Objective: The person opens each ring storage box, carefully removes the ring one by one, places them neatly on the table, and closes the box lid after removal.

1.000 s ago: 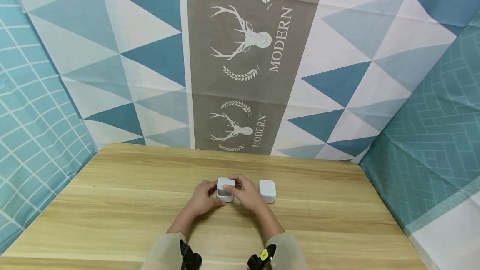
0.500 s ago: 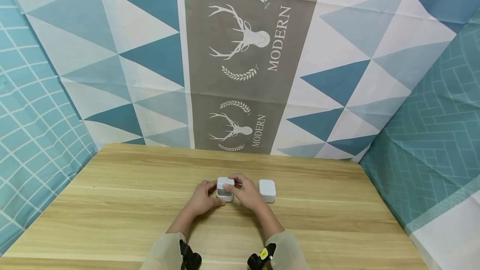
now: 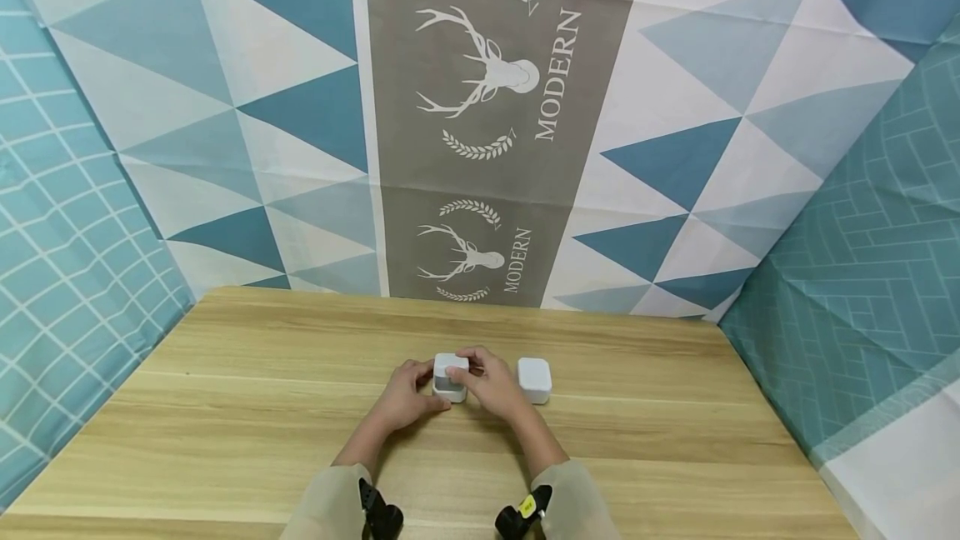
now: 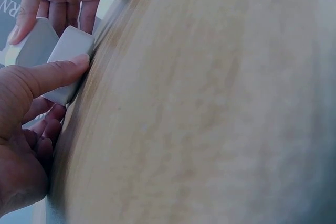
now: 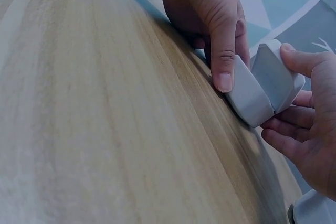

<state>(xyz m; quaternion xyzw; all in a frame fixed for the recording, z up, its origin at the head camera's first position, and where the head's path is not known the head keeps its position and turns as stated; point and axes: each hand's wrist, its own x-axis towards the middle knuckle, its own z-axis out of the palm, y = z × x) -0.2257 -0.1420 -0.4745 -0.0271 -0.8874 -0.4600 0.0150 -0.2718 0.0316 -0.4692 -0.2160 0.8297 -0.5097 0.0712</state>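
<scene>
Near the middle of the table, a small white box with rounded corners stands parted into two halves. My left hand (image 3: 405, 398) grips its lower half (image 5: 249, 95), the thumb across the near side and the other fingers behind. The upper half (image 5: 281, 72) is pinched by my right hand (image 3: 495, 386), thumb on the near side, fingers at the far side. In the right wrist view the halves form a V, wide apart at the top and meeting at the end by my right fingers. A grey hollow shows between them in the head view.
A second white box (image 3: 534, 377), whole and of similar shape, sits on the wooden table (image 3: 637, 440) just right of my right hand. Behind the table hangs a patterned cloth (image 3: 480, 107), with blue-green cloths at both sides.
</scene>
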